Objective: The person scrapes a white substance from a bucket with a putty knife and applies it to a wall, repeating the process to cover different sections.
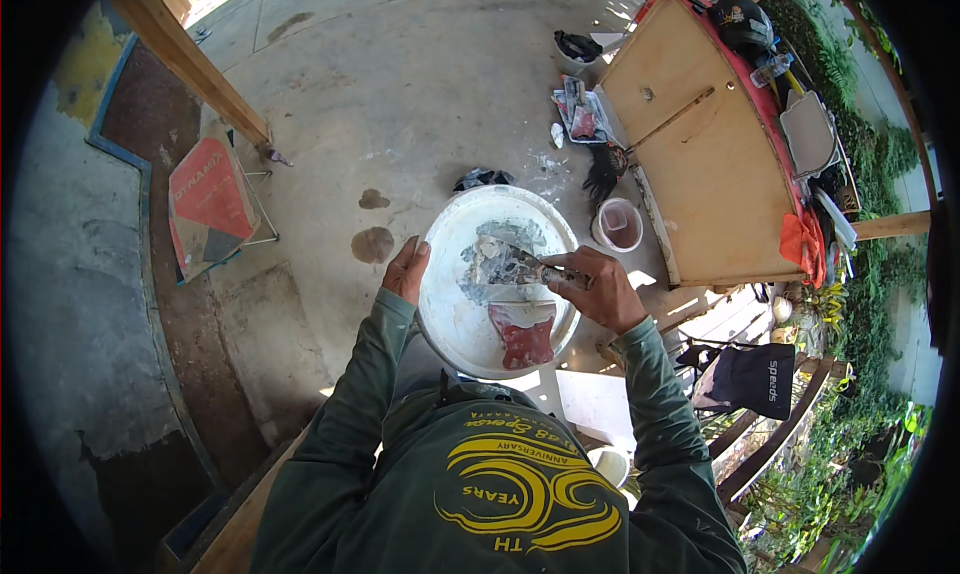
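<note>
A round white lid-like tray (447,309) with a raised rim is in front of my body. My left hand (406,270) grips its left rim, the thumb at the edge and the other fingers partly hidden. My right hand (603,290) is closed round the handle of a smeared putty knife (527,264), whose blade points left over the tray. Under and beside the blade, grey-white putty (487,260) is spread across the tray's middle. A dark red flat spreader (524,336) with a pale smeared edge lies in the tray's near part, below my right hand.
Right of the tray, a small plastic tub (617,224) stands on the concrete floor (330,104). A large wooden panel cabinet (700,134) rises beyond it, with a black helmet (740,22) on top. Leftward are a red folding seat (210,196) and a wooden post (195,59).
</note>
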A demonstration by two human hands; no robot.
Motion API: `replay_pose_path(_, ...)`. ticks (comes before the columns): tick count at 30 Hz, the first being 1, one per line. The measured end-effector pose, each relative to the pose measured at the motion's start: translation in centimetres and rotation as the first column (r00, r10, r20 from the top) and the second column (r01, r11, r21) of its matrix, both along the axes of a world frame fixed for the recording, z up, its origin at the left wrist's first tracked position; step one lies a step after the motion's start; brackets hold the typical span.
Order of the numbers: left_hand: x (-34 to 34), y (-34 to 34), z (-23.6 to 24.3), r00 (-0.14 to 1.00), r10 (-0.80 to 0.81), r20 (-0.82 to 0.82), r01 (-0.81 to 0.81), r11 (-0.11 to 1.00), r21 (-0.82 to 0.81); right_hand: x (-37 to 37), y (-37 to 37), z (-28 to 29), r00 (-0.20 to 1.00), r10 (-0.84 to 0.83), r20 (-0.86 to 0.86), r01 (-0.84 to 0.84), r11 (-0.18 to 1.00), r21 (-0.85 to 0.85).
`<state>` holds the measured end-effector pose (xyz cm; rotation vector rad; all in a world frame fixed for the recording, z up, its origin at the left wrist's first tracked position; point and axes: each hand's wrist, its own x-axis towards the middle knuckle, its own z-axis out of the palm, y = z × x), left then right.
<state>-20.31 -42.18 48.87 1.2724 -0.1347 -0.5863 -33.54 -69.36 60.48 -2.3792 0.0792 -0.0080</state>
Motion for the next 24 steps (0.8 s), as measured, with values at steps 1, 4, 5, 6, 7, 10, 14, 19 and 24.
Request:
replay_pose_path(1, 0.0, 0.0, -0.1, 1.0, 0.015, 0.004, -0.015, 1.0, -0.015, 0.2, 0.1, -0.3, 1.0, 0.001, 0.009, -0.001, 1.0, -0.003)
replay_pose_path(4, 0.6, 0.9, 0.0, 0.999, -0.023, -0.048, 0.024, 1.0, 0.005, 0.6, 0.8, -0.6, 1.0, -0.004, 0.012, 0.003, 0.998, 0.06)
replay_pose_path(5, 0.4, 0.7, 0.0, 0.999, -0.022, -0.048, 0.022, 1.0, 0.007, 0.8, 1.2, -0.8, 1.0, -0.007, 0.015, 0.006, 0.995, 0.101)
replay_pose_path(6, 0.1, 0.3, 0.2, 0.998, -0.066, 0.004, 0.066, 0.997, 0.038, 1.2, 1.7, -1.2, 0.998, -0.021, 0.054, 0.012, 0.987, 0.163)
replay_pose_path(7, -0.2, -0.1, 0.3, 0.992, -0.112, 0.054, 0.108, 0.992, 0.071, 1.4, 2.1, -1.3, 0.998, -0.021, 0.055, 0.012, 0.986, 0.164)
replay_pose_path(10, -0.8, -0.4, -0.1, 0.999, -0.04, 0.018, 0.039, 0.998, 0.055, 1.6, 2.8, -1.3, 0.998, -0.012, 0.069, 0.004, 0.994, 0.11)
replay_pose_path(14, -0.5, -0.3, -0.1, 0.998, -0.045, 0.034, 0.045, 0.999, 0.01, 1.5, 2.0, -1.0, 1.0, -0.012, 0.014, 0.009, 0.973, 0.232)
replay_pose_path(19, 0.1, 0.7, -0.6, 0.998, 0.012, -0.065, -0.012, 1.0, 0.007, -1.2, -1.6, 1.4, 0.997, -0.075, 0.021, 0.068, 0.97, 0.233)
replay_pose_path(24, 1.6, 1.9, -1.6, 0.993, 0.034, -0.112, -0.038, 0.999, -0.029, -4.0, -6.7, 3.0, 0.996, -0.083, -0.026, 0.084, 0.996, 0.04)
